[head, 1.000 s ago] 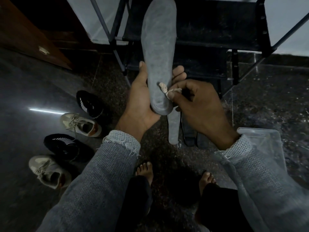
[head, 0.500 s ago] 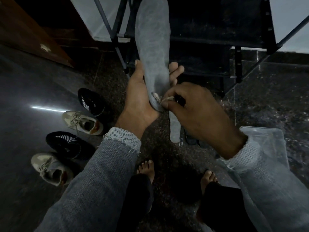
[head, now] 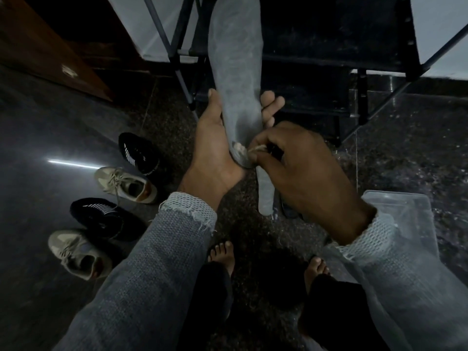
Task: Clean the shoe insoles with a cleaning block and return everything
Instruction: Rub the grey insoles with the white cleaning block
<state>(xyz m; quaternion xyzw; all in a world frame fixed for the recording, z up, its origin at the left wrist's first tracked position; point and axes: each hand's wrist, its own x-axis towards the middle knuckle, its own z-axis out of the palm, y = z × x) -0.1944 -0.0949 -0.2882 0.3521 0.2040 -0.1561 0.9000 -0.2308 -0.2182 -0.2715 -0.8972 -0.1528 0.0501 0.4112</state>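
Observation:
My left hand (head: 215, 148) grips a long grey insole (head: 236, 67) near its heel end, holding it upright in front of me. My right hand (head: 298, 173) pinches a small pale cleaning block (head: 241, 148) and presses it against the bottom end of that insole. On the floor under my hands lies a second grey insole (head: 266, 193), with a dark insole (head: 288, 211) beside it, mostly hidden by my right hand.
Two black shoes (head: 138, 152) (head: 101, 216) and two beige sneakers (head: 126, 184) (head: 76, 254) sit in a row on the dark floor at left. A clear plastic container (head: 405, 211) lies at right. A dark metal-framed rack (head: 329, 59) stands ahead. My bare feet (head: 222, 254) are below.
My right hand has slid the cleaning block down from the insole's lower middle to its bottom end. The left hand keeps its hold on the insole.

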